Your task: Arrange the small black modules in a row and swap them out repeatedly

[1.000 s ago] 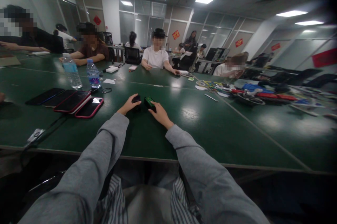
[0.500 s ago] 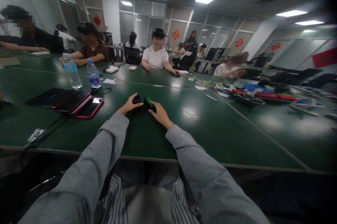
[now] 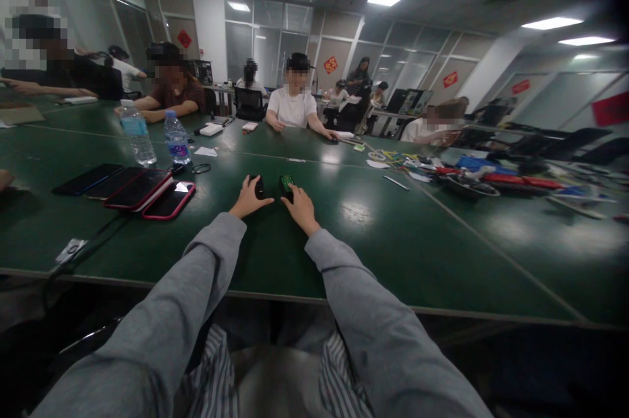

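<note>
Here, the left hand [image 3: 248, 199] curls its fingers at a black block [image 3: 259, 187], thumb spread aside; whether that grip is closed, I cannot tell. The right hand [image 3: 303, 209] has its grip on a black box [image 3: 285, 180] with a green top, thumb and fingers against it. Both things sit on the desk [image 3: 383, 254], just apart, right of the phones [image 3: 135, 190].

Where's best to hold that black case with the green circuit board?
I'd grip the black case by its long sides, probably from the near right, where the right hand touches it: it's narrow, and the green circuit board shows on top.
</note>
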Tool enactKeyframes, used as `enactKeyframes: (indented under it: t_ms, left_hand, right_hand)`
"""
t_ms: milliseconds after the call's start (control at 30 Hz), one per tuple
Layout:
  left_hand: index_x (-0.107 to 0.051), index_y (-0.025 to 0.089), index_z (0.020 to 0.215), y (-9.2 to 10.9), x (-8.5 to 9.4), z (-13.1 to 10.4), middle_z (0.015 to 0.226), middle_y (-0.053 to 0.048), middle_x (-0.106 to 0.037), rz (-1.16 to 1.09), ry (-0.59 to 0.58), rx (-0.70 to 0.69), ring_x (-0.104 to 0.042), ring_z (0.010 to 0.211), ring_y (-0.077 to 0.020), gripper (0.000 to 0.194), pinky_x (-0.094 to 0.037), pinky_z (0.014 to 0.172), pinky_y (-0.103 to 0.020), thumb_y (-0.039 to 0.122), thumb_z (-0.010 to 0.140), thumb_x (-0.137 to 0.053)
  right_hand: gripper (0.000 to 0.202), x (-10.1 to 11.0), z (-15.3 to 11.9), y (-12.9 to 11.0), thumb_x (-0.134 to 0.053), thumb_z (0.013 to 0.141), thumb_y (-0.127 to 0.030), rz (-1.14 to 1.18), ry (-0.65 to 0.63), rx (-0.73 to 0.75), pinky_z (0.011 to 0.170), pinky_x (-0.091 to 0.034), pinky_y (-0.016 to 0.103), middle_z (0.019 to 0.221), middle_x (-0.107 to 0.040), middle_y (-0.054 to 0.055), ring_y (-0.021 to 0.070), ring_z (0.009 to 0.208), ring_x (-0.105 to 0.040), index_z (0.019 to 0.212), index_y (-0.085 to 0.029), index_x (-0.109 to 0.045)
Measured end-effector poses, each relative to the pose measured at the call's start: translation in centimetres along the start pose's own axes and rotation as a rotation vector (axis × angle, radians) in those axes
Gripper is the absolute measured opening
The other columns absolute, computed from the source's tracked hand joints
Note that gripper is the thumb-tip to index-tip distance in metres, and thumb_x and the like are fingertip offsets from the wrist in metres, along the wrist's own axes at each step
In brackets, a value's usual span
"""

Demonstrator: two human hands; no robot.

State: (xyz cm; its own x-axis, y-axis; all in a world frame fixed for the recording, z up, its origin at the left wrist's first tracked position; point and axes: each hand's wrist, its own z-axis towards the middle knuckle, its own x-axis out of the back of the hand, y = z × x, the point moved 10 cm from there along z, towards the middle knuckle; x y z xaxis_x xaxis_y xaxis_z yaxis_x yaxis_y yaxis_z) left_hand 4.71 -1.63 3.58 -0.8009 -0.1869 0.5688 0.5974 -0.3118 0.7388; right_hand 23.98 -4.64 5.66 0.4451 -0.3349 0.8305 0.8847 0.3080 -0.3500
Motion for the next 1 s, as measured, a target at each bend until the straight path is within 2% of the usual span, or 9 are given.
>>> enactKeyframes:
  t_ms: [167,400,500,600,667,733,867,933,1000]
  left_hand:
    - [-0.037,0.019,0.146,1.3,0.1,-1.0,0.156,-0.019,-0.026,0.06,0.015,-0.005,-0.023,0.147,-0.0362,0.085,-0.025,0.119,-0.052,0.043,0.074,-0.075]
    - [-0.041,0.021,0.144,1.6,-0.3,-1.3,0.159,-0.018,-0.02,0.102,0.025,0.006,-0.028,0.145,-0.039,0.068,-0.032,0.115,-0.054,0.037,0.083,-0.067]
    - [-0.043,0.021,0.144,2.5,0.0,-1.5,0.16,-0.017,-0.02,0.108,0.038,-0.027,-0.03,0.144,-0.0382,0.064,-0.033,0.115,-0.053,0.035,0.086,-0.064]
    - [-0.043,0.022,0.144,4.7,1.6,-1.9,0.162,-0.013,-0.017,0.097,0.131,-0.112,-0.031,0.145,-0.0341,0.061,-0.033,0.116,-0.048,0.036,0.088,-0.06]
    - [-0.042,0.024,0.145,6.2,3.5,-2.1,0.163,-0.008,-0.018,0.092,0.246,-0.17,-0.029,0.146,-0.0292,0.056,-0.031,0.119,-0.043,0.038,0.092,-0.055]
    - [-0.043,0.024,0.144,6.6,5.6,-2.2,0.162,-0.006,-0.021,0.096,0.361,-0.175,-0.028,0.146,-0.0264,0.052,-0.029,0.12,-0.041,0.037,0.095,-0.048]
    - [-0.043,0.021,0.144,4.0,8.2,-1.7,0.16,-0.009,-0.024,0.112,0.475,-0.039,-0.027,0.147,-0.0275,0.052,-0.028,0.12,-0.042,0.035,0.095,-0.047]
    - [-0.044,0.02,0.143,2.2,8.0,-1.4,0.159,-0.011,-0.025,0.13,0.431,0.021,-0.028,0.146,-0.0306,0.052,-0.03,0.118,-0.047,0.032,0.093,-0.049]
    - [-0.046,0.017,0.142,0.7,6.8,-1.0,0.159,-0.016,-0.024,0.161,0.328,0.053,-0.028,0.145,-0.0358,0.053,-0.031,0.116,-0.052,0.03,0.091,-0.051]
  right_hand:
    - [0.056,-0.7,0.1,0.1,-0.053,0.095,-0.039,-0.015,-0.032,-0.018,0.09,-0.048,0.041,0.121,-0.056,0.016,0.0273,0.108,-0.058,0.145,-0.019,-0.038]
    - [0.055,-0.5,-0.2,0.0,-0.053,0.094,-0.035,-0.033,-0.029,-0.014,0.09,-0.048,0.04,0.119,-0.057,0.015,0.0265,0.105,-0.059,0.145,-0.019,-0.038]
    - [0.056,-0.4,-0.2,0.0,-0.053,0.094,-0.035,-0.031,-0.027,-0.011,0.09,-0.048,0.04,0.12,-0.057,0.015,0.0272,0.106,-0.059,0.145,-0.019,-0.038]
    - [0.055,-0.4,-0.2,-0.1,-0.053,0.094,-0.034,-0.02,-0.027,-0.004,0.089,-0.049,0.041,0.12,-0.057,0.016,0.0272,0.106,-0.059,0.145,-0.018,-0.037]
    - [0.055,-0.3,-0.2,-0.1,-0.053,0.094,-0.034,-0.017,-0.026,0.0,0.088,-0.049,0.04,0.119,-0.057,0.016,0.0271,0.105,-0.059,0.145,-0.018,-0.038]
    - [0.055,-0.3,-0.2,-0.1,-0.053,0.094,-0.034,-0.014,-0.025,0.002,0.087,-0.049,0.04,0.118,-0.057,0.015,0.0269,0.104,-0.059,0.144,-0.018,-0.038]
    - [0.055,-0.3,-0.2,-0.1,-0.053,0.094,-0.035,-0.002,-0.027,0.006,0.088,-0.049,0.04,0.118,-0.057,0.015,0.0268,0.105,-0.059,0.145,-0.018,-0.038]
    - [0.055,-0.3,-0.2,0.0,-0.052,0.094,-0.034,0.001,-0.033,0.0,0.089,-0.049,0.041,0.118,-0.057,0.015,0.0267,0.106,-0.059,0.145,-0.019,-0.038]
    - [0.056,-0.4,-0.2,0.1,-0.053,0.094,-0.034,0.007,-0.04,-0.009,0.088,-0.049,0.041,0.118,-0.057,0.015,0.0266,0.106,-0.059,0.145,-0.019,-0.038]
